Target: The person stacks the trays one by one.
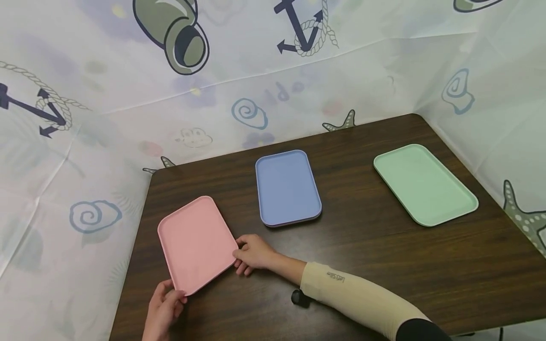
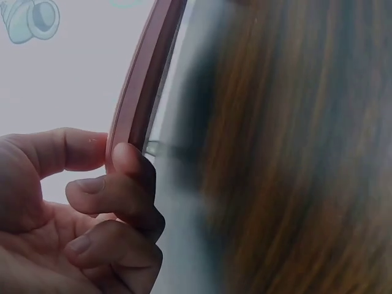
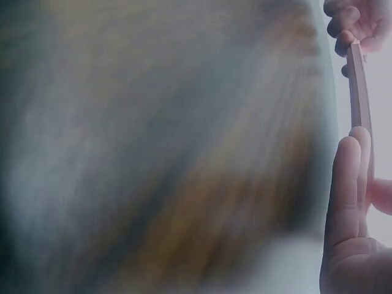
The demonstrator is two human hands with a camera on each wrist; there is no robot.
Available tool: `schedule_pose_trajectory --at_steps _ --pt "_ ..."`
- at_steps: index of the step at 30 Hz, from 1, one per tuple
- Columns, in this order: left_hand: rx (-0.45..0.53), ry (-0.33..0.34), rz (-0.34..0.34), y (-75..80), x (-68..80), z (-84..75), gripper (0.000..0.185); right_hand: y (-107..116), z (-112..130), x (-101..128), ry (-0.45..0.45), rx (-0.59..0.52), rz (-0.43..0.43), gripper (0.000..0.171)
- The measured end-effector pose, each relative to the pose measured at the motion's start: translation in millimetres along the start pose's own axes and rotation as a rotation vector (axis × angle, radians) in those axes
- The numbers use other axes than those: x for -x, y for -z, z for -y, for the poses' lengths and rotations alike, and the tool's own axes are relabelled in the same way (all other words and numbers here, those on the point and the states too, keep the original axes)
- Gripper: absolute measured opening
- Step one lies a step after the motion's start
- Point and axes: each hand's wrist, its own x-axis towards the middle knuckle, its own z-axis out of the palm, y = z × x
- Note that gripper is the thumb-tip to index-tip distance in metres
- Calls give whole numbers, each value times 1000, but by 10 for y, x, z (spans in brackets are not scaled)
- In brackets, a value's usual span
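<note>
Your left hand (image 1: 164, 305) pinches the near corner of the flat pink rectangular plastic tray (image 1: 196, 244), thumb on top and fingers (image 2: 131, 168) curled under its rim. Your right hand (image 1: 253, 253) has its grip on the tray's right edge, fingers (image 3: 346, 184) straight along the rim with the thumb on the other side. The pink tray lies on the dark brown wooden tabletop (image 1: 384, 255), at its left front part. A blue rectangular plastic tray (image 1: 286, 187) sits just right of the pink tray and farther back; a mint green rectangular plastic tray (image 1: 424, 183) lies well to its right.
</note>
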Motion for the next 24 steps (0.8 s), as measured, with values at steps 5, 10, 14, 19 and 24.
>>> schedule_pose_trajectory --at_steps 5,10,14,19,24 --pt "41 -50 24 -77 30 -88 34 143 54 17 28 12 8 30" --pt "41 -100 73 -180 63 -201 33 334 127 99 48 33 5 32" --pt "-2 -114 98 -281 95 -281 32 488 178 222 79 78 -6 26" --pt "-4 -198 158 -412 114 -328 33 670 194 381 105 120 -41 20" --pt "-6 -218 230 -563 103 -343 37 881 151 554 103 175 -52 17"
